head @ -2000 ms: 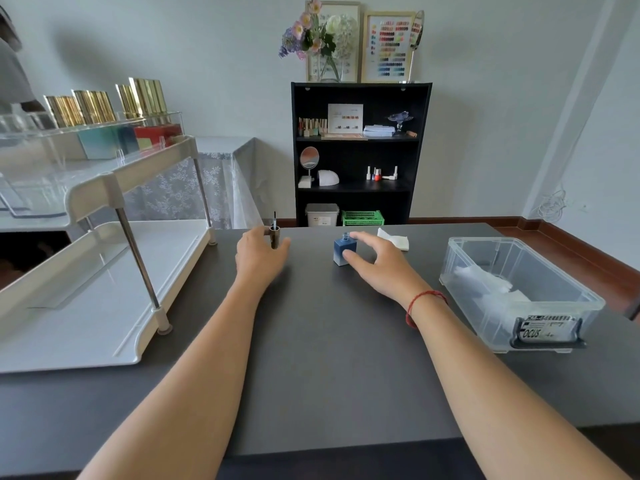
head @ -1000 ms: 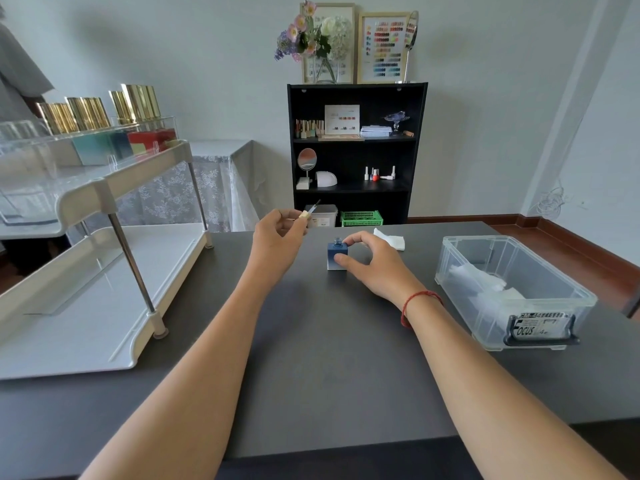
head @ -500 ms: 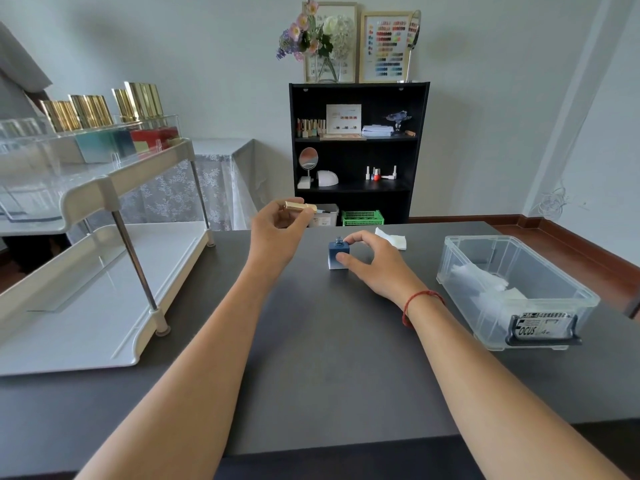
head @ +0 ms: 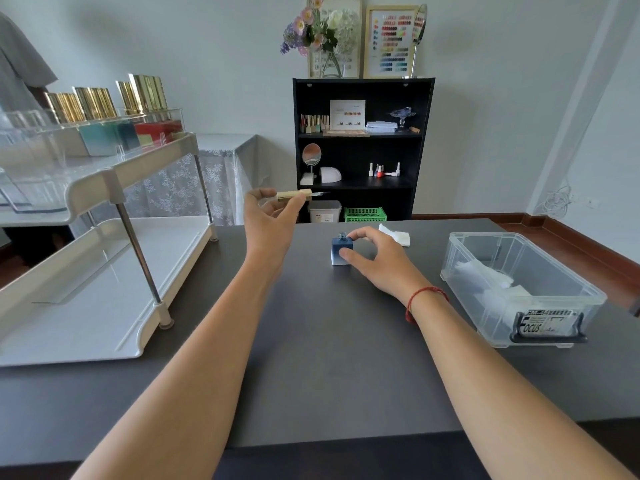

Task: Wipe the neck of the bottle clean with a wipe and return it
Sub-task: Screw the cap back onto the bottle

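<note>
While uncapped, nail polish bottle (head: pixel 341 250) looks small, rigid, tippable | right hand (head: pixel 375 259) pinches its body | left hand (head: pixel 270 220) pinches brush cap (head: pixel 294 195) | wipe (head: pixel 396 236) far right.

A small blue bottle (head: pixel 341 250) is being steadied upright on the dark table (head: pixel 329 358) by the right hand (head: pixel 375 261), with the thumb pressed to its near face and the fingers curled over its far side; its uncapped neck is being left exposed. A gold cap (head: pixel 293 195) with a thin brush pointing right is being held level above the table by the left hand (head: pixel 272 220), pinched between thumb and fingers. A white wipe (head: pixel 396 235) is lying on the table just behind the right hand. A clear plastic bin (head: pixel 519 289) holding white material is sitting to the right, and a white two-tier rack (head: pixel 86 271) is standing at the left.
</note>
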